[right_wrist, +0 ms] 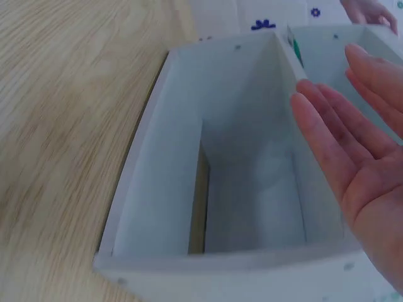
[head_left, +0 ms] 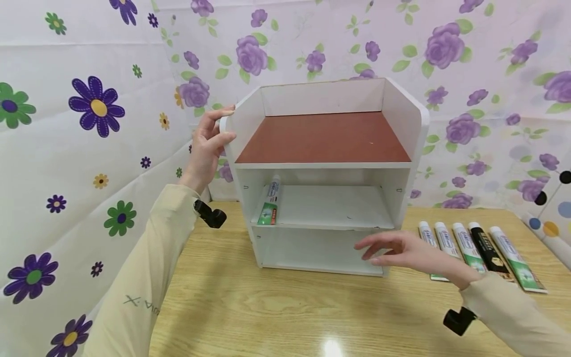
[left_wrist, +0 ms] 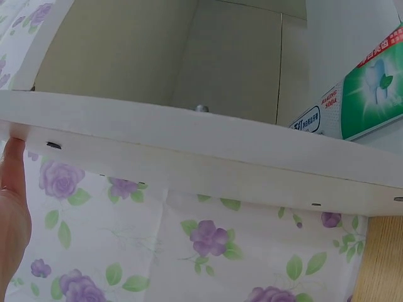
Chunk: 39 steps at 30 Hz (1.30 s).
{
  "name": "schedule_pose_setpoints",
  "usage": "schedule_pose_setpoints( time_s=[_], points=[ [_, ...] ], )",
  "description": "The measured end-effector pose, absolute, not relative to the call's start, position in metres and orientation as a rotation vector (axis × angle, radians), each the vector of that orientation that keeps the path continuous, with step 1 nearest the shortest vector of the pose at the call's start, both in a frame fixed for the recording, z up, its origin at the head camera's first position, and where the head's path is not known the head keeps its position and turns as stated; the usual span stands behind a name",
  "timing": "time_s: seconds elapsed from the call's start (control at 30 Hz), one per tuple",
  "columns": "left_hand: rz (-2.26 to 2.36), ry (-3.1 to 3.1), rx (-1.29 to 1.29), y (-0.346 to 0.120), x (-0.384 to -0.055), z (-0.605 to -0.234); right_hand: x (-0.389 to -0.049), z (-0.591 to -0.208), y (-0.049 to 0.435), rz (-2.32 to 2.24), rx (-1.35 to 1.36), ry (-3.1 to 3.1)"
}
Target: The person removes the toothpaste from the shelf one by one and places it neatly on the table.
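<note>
A white shelf unit [head_left: 324, 166] with a reddish-brown top board stands upright on the table. My left hand [head_left: 206, 148] holds the upper front edge of its left side panel, fingers near the top corner and thumb lower down. In the left wrist view, part of the hand [left_wrist: 11, 207] shows against the panel's outer face. A green-and-white toothpaste tube [head_left: 270, 202] lies at the left end of the middle shelf. In front of the lower compartment's right side, my right hand [head_left: 408, 252] hovers with loosely bent fingers, holding nothing.
Several toothpaste tubes lie in a row on the wooden table [head_left: 285, 307] to the right of the unit, among them a black tube [head_left: 489, 250]. Flower-patterned sheets [head_left: 312, 44] hang behind and to the left.
</note>
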State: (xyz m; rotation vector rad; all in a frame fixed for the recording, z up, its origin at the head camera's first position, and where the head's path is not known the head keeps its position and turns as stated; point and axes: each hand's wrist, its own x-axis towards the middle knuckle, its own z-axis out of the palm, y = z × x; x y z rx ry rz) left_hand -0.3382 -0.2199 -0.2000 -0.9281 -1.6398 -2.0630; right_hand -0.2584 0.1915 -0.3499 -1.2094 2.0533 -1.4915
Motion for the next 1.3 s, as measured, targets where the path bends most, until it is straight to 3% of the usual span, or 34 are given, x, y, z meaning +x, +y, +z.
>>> schedule_pose_setpoints(
  time_s=[0.4,0.93,1.3],
  points=[
    [-2.064,-1.649,-0.922,-0.218,-0.338,-0.2,-0.278,-0.336,0.129,-1.777,-1.252,2.224],
    [-2.085,-1.642,-0.898,-0.217,-0.336,-0.198,-0.286,-0.314,0.06,-2.008,-0.873,2.286],
    [-2.088,-1.639,-0.906,-0.217,-0.336,-0.198,-0.313,-0.319,0.017,-1.963,-0.774,2.367]
  ],
)
